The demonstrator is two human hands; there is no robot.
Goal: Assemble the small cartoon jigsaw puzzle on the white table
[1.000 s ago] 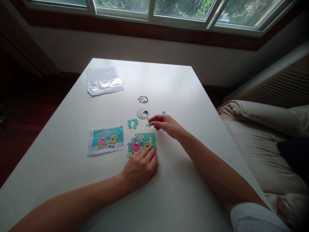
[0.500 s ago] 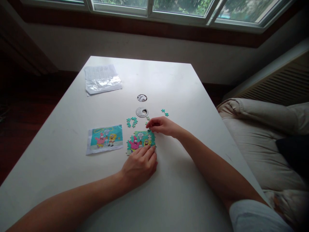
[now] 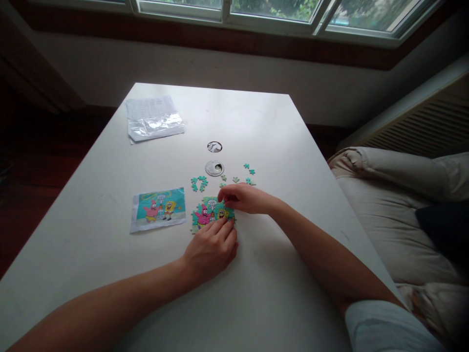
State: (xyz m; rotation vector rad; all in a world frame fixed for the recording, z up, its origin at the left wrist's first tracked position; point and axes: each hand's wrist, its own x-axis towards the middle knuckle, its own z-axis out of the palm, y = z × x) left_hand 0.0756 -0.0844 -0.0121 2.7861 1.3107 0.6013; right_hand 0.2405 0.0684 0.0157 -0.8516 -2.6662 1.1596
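Observation:
A partly joined jigsaw puzzle (image 3: 203, 216) of cartoon figures, with a pink star and a yellow figure, lies on the white table. My left hand (image 3: 212, 247) rests on its lower edge, fingers stretched out flat over it. Over the puzzle's upper right part, my right hand (image 3: 244, 198) bends its fingers in a pinch, fingertips down at the joined pieces. A small puzzle piece seems to be between them, mostly hidden by the fingers. Loose teal pieces (image 3: 203, 183) lie just beyond the puzzle, and several more pieces (image 3: 252, 171) are scattered behind my right hand.
Left of the puzzle lies a printed reference picture (image 3: 157, 211) in a clear sleeve. A plastic bag with papers (image 3: 156, 120) sits at the table's far left. Two round fittings (image 3: 214, 168) are set in the tabletop (image 3: 274, 274). A beige sofa (image 3: 377, 215) stands on the right.
My right hand has moved slightly toward me and left, over the puzzle's upper right part, uncovering loose pieces behind it. My left hand stays on the lower edge.

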